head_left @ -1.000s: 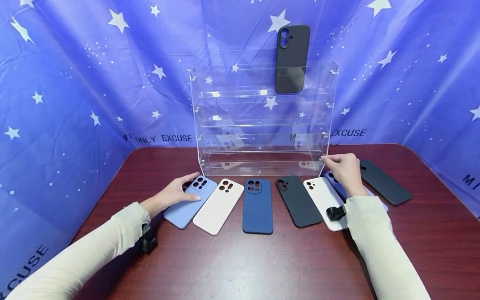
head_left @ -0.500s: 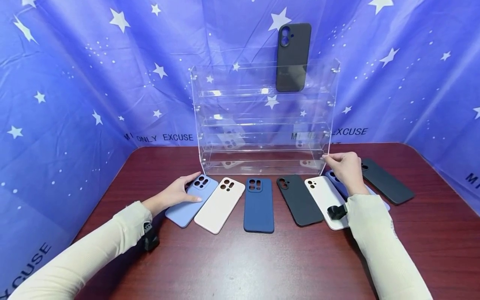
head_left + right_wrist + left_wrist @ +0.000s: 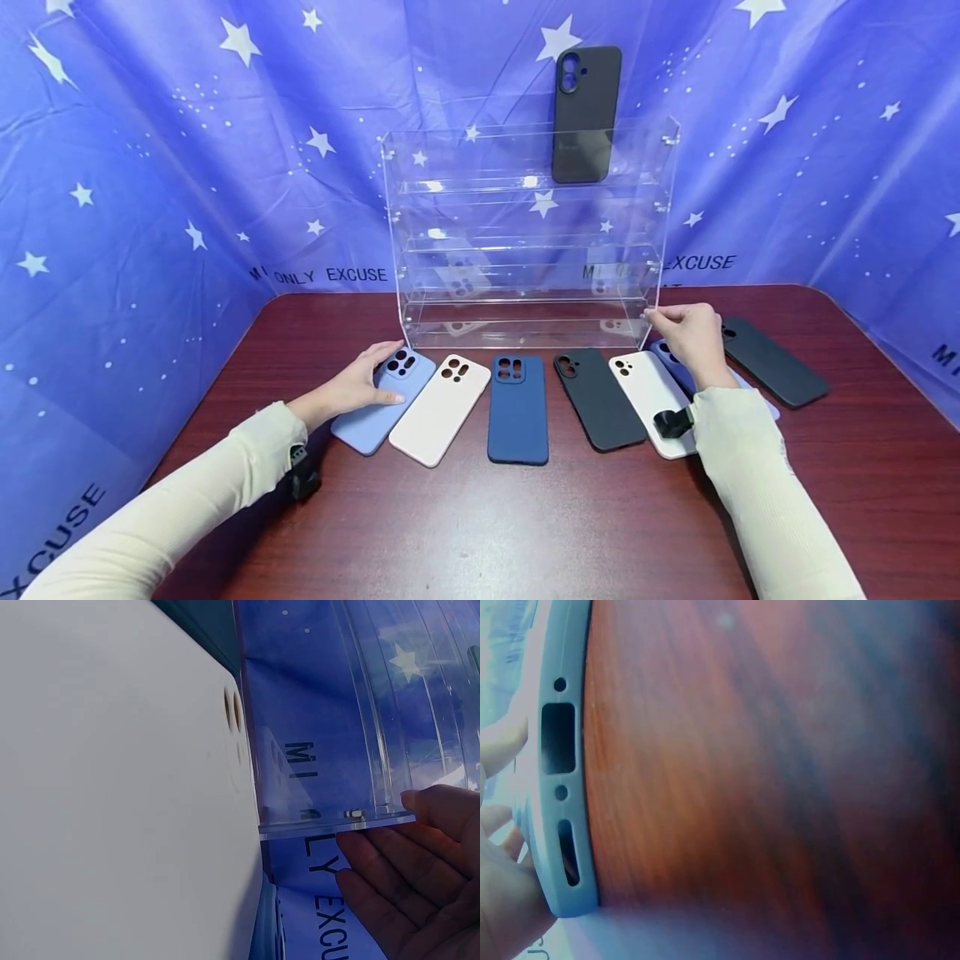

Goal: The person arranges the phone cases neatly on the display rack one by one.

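My left hand rests across a light blue phone case lying on the table, its index finger near the camera-cutout end and its thumb at the right edge. In the left wrist view, the end of the case with its port slots stands close, my fingers behind it. My right hand pinches the lower right side panel of a clear acrylic display rack. The right wrist view has my thumb on one face of that panel and fingers on the other. One black phone case stands on the rack's top tier.
Along the rack's front lie a pale pink case, a navy case, a black case and a white case. A purple-blue case lies partly under my right wrist, with another black case beyond. A starry curtain hangs behind.
My left index finger has shifted slightly over the top of the light blue case. My right hand keeps its hold on the rack; the slight overall shift looks like camera movement.
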`<state>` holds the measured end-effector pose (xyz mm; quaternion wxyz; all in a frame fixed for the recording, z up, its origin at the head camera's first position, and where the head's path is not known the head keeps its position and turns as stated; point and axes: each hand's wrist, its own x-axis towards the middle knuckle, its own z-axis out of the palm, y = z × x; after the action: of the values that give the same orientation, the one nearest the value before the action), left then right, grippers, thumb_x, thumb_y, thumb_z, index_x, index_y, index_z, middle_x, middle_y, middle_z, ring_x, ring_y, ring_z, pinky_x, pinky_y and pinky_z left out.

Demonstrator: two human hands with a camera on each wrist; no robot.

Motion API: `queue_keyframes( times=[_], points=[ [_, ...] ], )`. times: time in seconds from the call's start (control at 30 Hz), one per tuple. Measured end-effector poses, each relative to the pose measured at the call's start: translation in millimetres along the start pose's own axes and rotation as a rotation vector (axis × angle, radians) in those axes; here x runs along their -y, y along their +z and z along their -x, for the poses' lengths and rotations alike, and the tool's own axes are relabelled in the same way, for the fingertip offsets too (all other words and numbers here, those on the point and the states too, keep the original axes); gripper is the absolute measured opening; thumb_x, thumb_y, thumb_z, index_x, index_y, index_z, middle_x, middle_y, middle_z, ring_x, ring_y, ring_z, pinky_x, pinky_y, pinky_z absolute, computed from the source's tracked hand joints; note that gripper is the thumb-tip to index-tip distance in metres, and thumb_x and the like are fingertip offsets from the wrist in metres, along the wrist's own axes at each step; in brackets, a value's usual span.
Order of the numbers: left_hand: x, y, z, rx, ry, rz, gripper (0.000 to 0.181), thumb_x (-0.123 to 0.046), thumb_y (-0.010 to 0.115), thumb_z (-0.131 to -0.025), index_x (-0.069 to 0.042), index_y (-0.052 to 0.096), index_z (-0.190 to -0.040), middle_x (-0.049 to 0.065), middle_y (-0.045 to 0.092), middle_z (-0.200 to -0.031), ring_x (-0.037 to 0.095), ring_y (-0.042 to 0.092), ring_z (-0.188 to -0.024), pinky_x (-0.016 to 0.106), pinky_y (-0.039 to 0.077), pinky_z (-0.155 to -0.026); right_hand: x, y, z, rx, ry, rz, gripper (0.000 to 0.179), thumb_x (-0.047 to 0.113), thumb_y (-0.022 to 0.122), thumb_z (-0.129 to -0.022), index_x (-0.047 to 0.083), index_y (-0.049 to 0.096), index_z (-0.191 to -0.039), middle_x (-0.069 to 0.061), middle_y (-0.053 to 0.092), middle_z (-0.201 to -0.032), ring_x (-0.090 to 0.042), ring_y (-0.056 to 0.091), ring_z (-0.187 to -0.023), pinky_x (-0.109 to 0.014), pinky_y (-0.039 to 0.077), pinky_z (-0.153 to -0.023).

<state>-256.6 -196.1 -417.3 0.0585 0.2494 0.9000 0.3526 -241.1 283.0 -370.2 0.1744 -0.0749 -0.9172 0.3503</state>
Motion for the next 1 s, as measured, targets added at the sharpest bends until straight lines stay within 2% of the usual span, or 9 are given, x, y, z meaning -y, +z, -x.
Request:
queue_keyframes(
  times=[0.13,0.27,0.4,0.53,0.67,0.77,0.87,1.0],
  points=[
    [-3.4,-0.3,-1.6,-0.007,-0.010,0.037,0.092,-0.019,0.082,-0.071,0.003,0.031,-0.144,0.026,0.028,-0.145,0.040,0.028,-0.133,0.055,0.022,-0.110,1,-1,0.0,0.004,-0.003,-0.005,0.035,0.030,0.060,-0.092,-0.001,0.070,-0.105,-0.022,0.067,-0.101,-0.033,0.058,-0.089,-0.031,0.041,-0.062],
    [-8.6,-0.6,-4.8,-0.015,-0.024,0.017,0.093,-0.014,0.083,-0.069,0.004,0.030,-0.144,0.025,0.031,-0.145,0.038,0.031,-0.132,0.052,0.025,-0.109,1,-4,0.6,-0.001,0.000,0.001,0.035,0.030,0.060,-0.092,-0.001,0.070,-0.104,-0.023,0.067,-0.101,-0.034,0.058,-0.089,-0.033,0.041,-0.064],
    [-12.6,-3.3,-6.0,-0.016,-0.072,-0.017,0.095,-0.015,0.084,-0.069,0.008,0.029,-0.143,0.028,0.038,-0.142,0.037,0.040,-0.127,0.049,0.033,-0.106,0,-3,0.5,0.009,0.007,-0.005,0.035,0.030,0.059,-0.093,-0.001,0.070,-0.105,-0.023,0.067,-0.102,-0.037,0.056,-0.097,-0.042,0.042,-0.075],
    [-12.5,-9.9,-7.0,-0.020,-0.128,-0.031,0.086,-0.013,0.082,-0.071,0.015,0.034,-0.136,0.031,0.052,-0.128,0.035,0.054,-0.113,0.043,0.046,-0.093,0,0,0.4,0.017,0.007,-0.018,0.036,0.031,0.059,-0.093,-0.001,0.070,-0.105,-0.023,0.067,-0.103,-0.039,0.055,-0.102,-0.047,0.041,-0.081],
    [-10.7,-17.7,-9.4,-0.034,-0.195,0.028,0.067,-0.009,0.079,-0.074,0.017,0.048,-0.126,0.027,0.064,-0.109,0.026,0.062,-0.092,0.030,0.052,-0.075,1,1,1.3,0.010,0.006,-0.015,0.035,0.030,0.060,-0.093,0.000,0.071,-0.105,-0.023,0.067,-0.101,-0.037,0.057,-0.097,-0.039,0.042,-0.071],
    [-11.0,-23.1,-10.1,-0.040,-0.260,0.096,0.056,-0.008,0.077,-0.075,0.016,0.054,-0.120,0.023,0.068,-0.098,0.015,0.061,-0.077,0.024,0.051,-0.066,0,1,2.0,0.005,-0.001,-0.010,0.033,0.029,0.061,-0.092,0.000,0.071,-0.104,-0.022,0.068,-0.100,-0.034,0.058,-0.090,-0.033,0.041,-0.063],
    [-13.3,-27.6,-10.7,-0.034,-0.334,0.165,0.051,-0.010,0.075,-0.078,0.015,0.056,-0.119,0.018,0.069,-0.093,0.009,0.059,-0.070,0.025,0.053,-0.063,1,0,2.1,0.005,-0.005,-0.012,0.032,0.028,0.061,-0.092,0.000,0.071,-0.103,-0.022,0.068,-0.101,-0.033,0.059,-0.089,-0.030,0.041,-0.060],
    [-17.8,-33.4,-11.6,0.000,-0.408,0.287,0.048,-0.008,0.070,-0.083,0.015,0.054,-0.121,0.012,0.070,-0.092,0.009,0.061,-0.068,0.033,0.057,-0.068,0,-1,1.8,0.006,-0.005,-0.009,0.032,0.028,0.061,-0.092,0.000,0.072,-0.103,-0.022,0.067,-0.102,-0.034,0.058,-0.091,-0.031,0.041,-0.062]
  ],
)
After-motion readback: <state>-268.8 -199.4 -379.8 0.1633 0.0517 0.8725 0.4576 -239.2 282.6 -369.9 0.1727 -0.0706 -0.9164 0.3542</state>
